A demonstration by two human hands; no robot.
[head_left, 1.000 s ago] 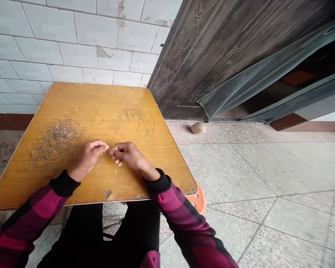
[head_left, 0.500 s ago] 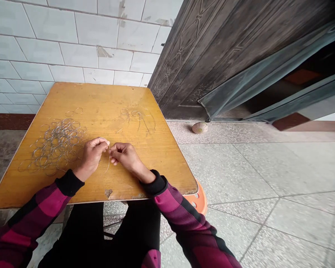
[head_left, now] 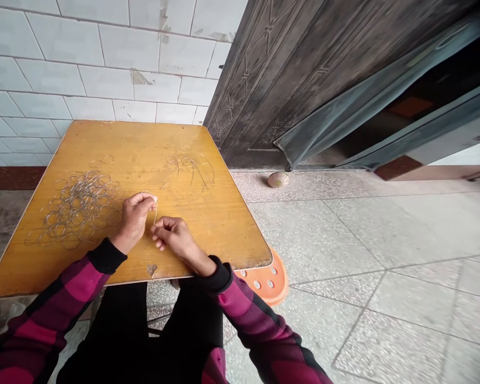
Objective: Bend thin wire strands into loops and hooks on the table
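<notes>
My left hand [head_left: 134, 221] sits above the middle of a yellow wooden tabletop [head_left: 128, 144], pinching a thin bent wire [head_left: 155, 212] between thumb and fingers. The wire's free end points down toward my right hand [head_left: 172, 237], whose curled fingertips are right beside it. I cannot tell whether they grip it. Just left of my left hand lies a loose heap of interlocked wire rings [head_left: 80, 210]. Several looser bent wires [head_left: 190, 168] lie farther up the table.
An orange perforated plastic stool [head_left: 264, 280] shows beyond the table's right corner. A dark embossed metal door [head_left: 272, 80] stands behind the table, beside a white tiled wall [head_left: 104, 53]. A small round pale object [head_left: 278, 180] rests on the speckled stone floor [head_left: 344, 240].
My right hand has dropped lower and closer to me, and my left hand has risen slightly. The view has shifted, showing more of the orange stool.
</notes>
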